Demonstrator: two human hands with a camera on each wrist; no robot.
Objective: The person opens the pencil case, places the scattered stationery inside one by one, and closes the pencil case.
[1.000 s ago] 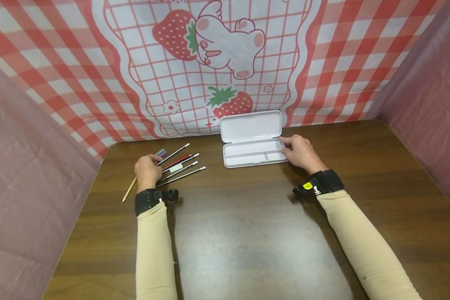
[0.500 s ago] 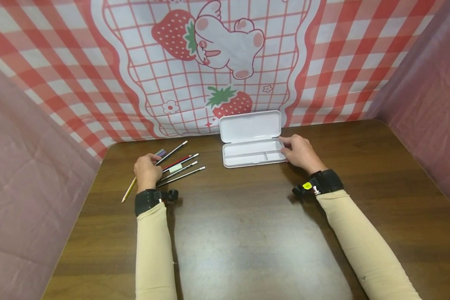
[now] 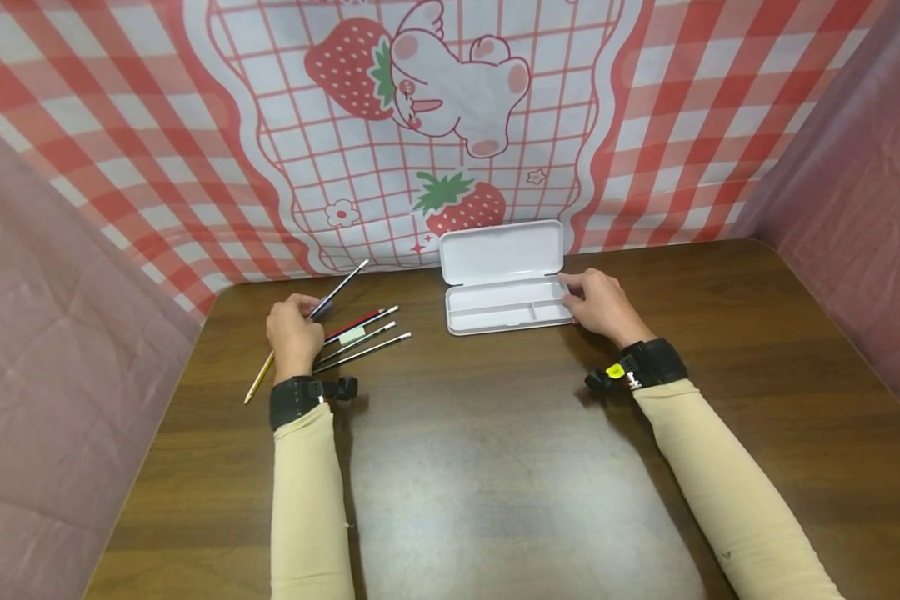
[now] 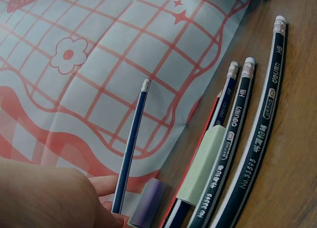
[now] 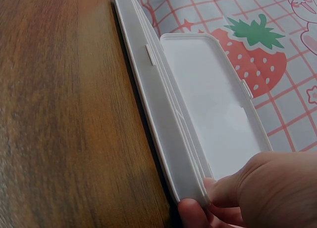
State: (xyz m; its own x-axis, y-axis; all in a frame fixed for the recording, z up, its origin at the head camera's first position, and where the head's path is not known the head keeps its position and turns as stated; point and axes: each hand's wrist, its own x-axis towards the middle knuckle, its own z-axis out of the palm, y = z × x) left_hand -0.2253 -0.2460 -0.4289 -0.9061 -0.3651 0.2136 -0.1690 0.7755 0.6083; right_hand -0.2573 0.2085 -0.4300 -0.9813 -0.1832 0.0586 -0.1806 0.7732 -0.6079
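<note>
At the left of the table, my left hand (image 3: 294, 337) pinches a dark blue pencil (image 4: 131, 148) near its lower end, its white eraser end tilted up. Beside those fingers lies a purple, greenish-edged block (image 4: 148, 202). Close by are several more pencils, among them a black one (image 4: 255, 134), a red one (image 3: 362, 320) and a yellow one (image 3: 258, 379) partly under the hand. A pale green eraser (image 4: 202, 163) rests on the pencils. My right hand (image 3: 603, 304) grips the right end of a white pencil case (image 3: 487, 331), thumb over its rim; the lid (image 3: 501, 252) stands up.
A red-and-white checked cloth (image 3: 682, 125) with strawberry prints hangs behind the brown wooden table (image 3: 495, 467). Pinkish drapes (image 3: 37, 358) flank both sides. The case's tray has a long compartment and smaller ones in front.
The dark blue pencil has risen in my left hand, its eraser end going up and slightly left. My right hand and the case have stayed put.
</note>
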